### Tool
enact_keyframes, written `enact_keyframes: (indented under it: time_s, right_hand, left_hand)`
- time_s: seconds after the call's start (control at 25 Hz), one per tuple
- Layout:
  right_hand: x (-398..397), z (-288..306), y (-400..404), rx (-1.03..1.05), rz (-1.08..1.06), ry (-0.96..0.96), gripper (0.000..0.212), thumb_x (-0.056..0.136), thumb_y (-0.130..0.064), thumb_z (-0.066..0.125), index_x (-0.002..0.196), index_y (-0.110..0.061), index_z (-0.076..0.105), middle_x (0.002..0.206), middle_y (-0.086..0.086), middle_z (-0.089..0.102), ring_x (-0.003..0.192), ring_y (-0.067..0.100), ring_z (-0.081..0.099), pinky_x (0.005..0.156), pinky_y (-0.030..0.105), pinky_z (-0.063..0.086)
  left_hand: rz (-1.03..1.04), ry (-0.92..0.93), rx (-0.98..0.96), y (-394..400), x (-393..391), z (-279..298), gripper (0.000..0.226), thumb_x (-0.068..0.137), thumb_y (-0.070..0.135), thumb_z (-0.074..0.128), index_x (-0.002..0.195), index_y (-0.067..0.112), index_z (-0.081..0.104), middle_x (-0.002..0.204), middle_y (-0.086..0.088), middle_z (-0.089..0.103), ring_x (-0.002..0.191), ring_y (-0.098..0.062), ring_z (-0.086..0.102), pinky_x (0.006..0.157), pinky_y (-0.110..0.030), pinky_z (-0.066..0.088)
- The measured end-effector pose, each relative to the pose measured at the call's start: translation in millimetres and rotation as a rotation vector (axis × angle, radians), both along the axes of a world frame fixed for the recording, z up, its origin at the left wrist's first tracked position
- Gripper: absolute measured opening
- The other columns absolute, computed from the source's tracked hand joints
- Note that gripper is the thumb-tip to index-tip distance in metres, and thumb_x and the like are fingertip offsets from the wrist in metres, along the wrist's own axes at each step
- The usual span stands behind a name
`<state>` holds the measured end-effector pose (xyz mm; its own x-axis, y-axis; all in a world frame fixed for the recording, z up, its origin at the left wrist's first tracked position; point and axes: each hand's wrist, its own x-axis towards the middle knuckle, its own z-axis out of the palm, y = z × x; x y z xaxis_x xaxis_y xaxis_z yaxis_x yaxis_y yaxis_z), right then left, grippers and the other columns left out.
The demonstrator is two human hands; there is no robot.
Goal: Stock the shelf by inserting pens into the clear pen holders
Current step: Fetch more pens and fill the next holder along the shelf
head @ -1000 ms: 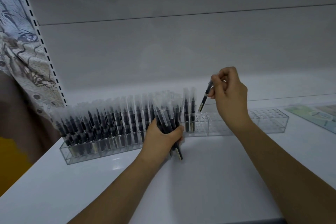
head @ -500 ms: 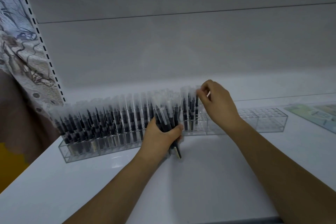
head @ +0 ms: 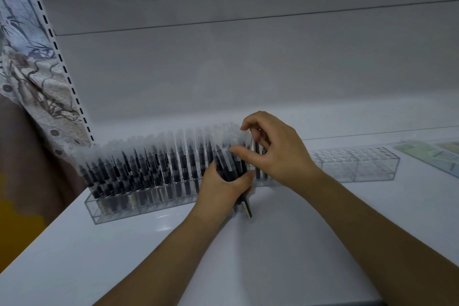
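Far left there's a patterned cloth (head: 27,77), then the clear pen holders (head: 139,204) on the white shelf (head: 124,256), packed with capped black pens (head: 154,169). Left hand (head: 221,189) grips a bundle of pens (head: 229,169); right hand (head: 275,151) pinches one from the bundle's top. Rightmost holder section (head: 355,165) sits empty.

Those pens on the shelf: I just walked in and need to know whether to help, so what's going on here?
A person is stocking pens into clear holders. The left hand grips a bundle of pens upright on the white shelf. The right hand reaches to the bundle's caps, fingers curled as if picking one. The left holder is packed; the right holder looks mostly empty.
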<state>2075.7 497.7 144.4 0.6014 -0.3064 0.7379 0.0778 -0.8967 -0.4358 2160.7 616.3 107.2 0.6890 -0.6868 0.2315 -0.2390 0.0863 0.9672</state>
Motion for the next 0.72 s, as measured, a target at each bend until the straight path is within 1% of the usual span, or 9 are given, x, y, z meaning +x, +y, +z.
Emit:
enact_keyframes:
  time_s: [0.12, 0.2, 0.24, 0.32, 0.4, 0.48, 0.6, 0.64, 0.72]
  right_hand:
    - [1, -1, 5, -0.007, -0.022, -0.022, 0.020, 0.084, -0.031, 0.069, 0.101, -0.031, 0.058, 0.080, -0.014, 0.057, 0.060, 0.011, 0.054, 0.061, 0.030, 0.052]
    - [5, -1, 11, -0.047, -0.075, -0.044, 0.015, 0.085, -0.023, 0.068, 0.099, -0.027, 0.062, 0.077, -0.013, 0.061, 0.066, 0.009, 0.059, 0.064, 0.026, 0.053]
    - [5, -1, 12, -0.025, -0.074, -0.070, 0.013, 0.086, -0.020, 0.068, 0.098, -0.024, 0.065, 0.076, -0.011, 0.062, 0.069, 0.009, 0.059, 0.065, 0.021, 0.053]
    - [2, 3, 8, 0.116, -0.048, -0.154, 0.011, 0.088, -0.015, 0.067, 0.097, -0.021, 0.068, 0.077, -0.010, 0.065, 0.072, 0.007, 0.061, 0.065, 0.014, 0.051]
    - [-5, 9, -1, 0.245, -0.051, -0.258, 0.010, 0.091, -0.014, 0.066, 0.097, -0.022, 0.068, 0.079, -0.009, 0.067, 0.073, 0.008, 0.065, 0.067, 0.014, 0.053]
    - [-10, 13, -9, 0.314, -0.086, -0.377, 0.010, 0.093, -0.013, 0.064, 0.098, -0.021, 0.067, 0.082, -0.007, 0.067, 0.075, 0.012, 0.067, 0.070, 0.023, 0.057]
    - [-17, 20, -20, 0.363, -0.188, -0.610, 0.008, 0.095, -0.016, 0.061, 0.101, -0.019, 0.064, 0.086, -0.003, 0.067, 0.077, 0.016, 0.068, 0.072, 0.033, 0.059]
    - [-21, 22, -25, 0.354, -0.237, -0.670, 0.008, 0.096, -0.017, 0.059, 0.102, -0.018, 0.064, 0.087, -0.003, 0.067, 0.078, 0.016, 0.067, 0.073, 0.033, 0.058]
    - [-26, 22, -33, 0.271, -0.325, -0.686, 0.009, 0.096, -0.018, 0.057, 0.103, -0.017, 0.063, 0.090, -0.002, 0.067, 0.079, 0.012, 0.065, 0.073, 0.024, 0.055]
  left_hand:
    - [0.010, 0.009, -0.015, -2, 1, -1, 0.019, 0.084, 0.010, 0.075, 0.097, 0.002, 0.064, 0.064, -0.005, 0.067, 0.053, -0.016, 0.062, 0.048, -0.025, 0.051]
    - [0.027, 0.013, -0.006, -3, 2, -2, 0.022, 0.082, 0.012, 0.077, 0.097, 0.003, 0.064, 0.065, -0.005, 0.068, 0.054, -0.016, 0.063, 0.048, -0.026, 0.052]
    - [0.035, 0.022, 0.000, -2, 2, -2, 0.025, 0.081, 0.013, 0.078, 0.098, 0.002, 0.064, 0.065, -0.004, 0.068, 0.053, -0.015, 0.064, 0.047, -0.026, 0.051]
    - [0.039, 0.056, 0.025, -2, 0, 0, 0.032, 0.079, 0.017, 0.081, 0.101, 0.002, 0.062, 0.062, 0.000, 0.069, 0.051, -0.011, 0.065, 0.043, -0.024, 0.049]
    - [0.028, 0.089, 0.050, 0, -4, 3, 0.035, 0.078, 0.019, 0.082, 0.102, 0.004, 0.061, 0.059, 0.005, 0.070, 0.049, -0.006, 0.065, 0.041, -0.022, 0.048]
    - [0.024, 0.089, 0.062, 1, -5, 4, 0.035, 0.078, 0.020, 0.082, 0.103, 0.005, 0.061, 0.058, 0.008, 0.070, 0.050, -0.004, 0.065, 0.042, -0.021, 0.049]
    - [0.025, 0.084, 0.065, 1, -5, 4, 0.022, 0.083, 0.016, 0.077, 0.095, 0.011, 0.060, 0.054, 0.010, 0.068, 0.046, -0.002, 0.062, 0.043, -0.021, 0.049]
    - [0.023, 0.088, 0.064, 1, -5, 4, 0.019, 0.084, 0.015, 0.076, 0.093, 0.013, 0.059, 0.053, 0.011, 0.067, 0.045, -0.002, 0.061, 0.042, -0.020, 0.048]
    - [0.016, 0.098, 0.055, 2, -6, 5, 0.018, 0.085, 0.013, 0.075, 0.091, 0.014, 0.058, 0.052, 0.012, 0.066, 0.044, -0.001, 0.061, 0.042, -0.019, 0.047]
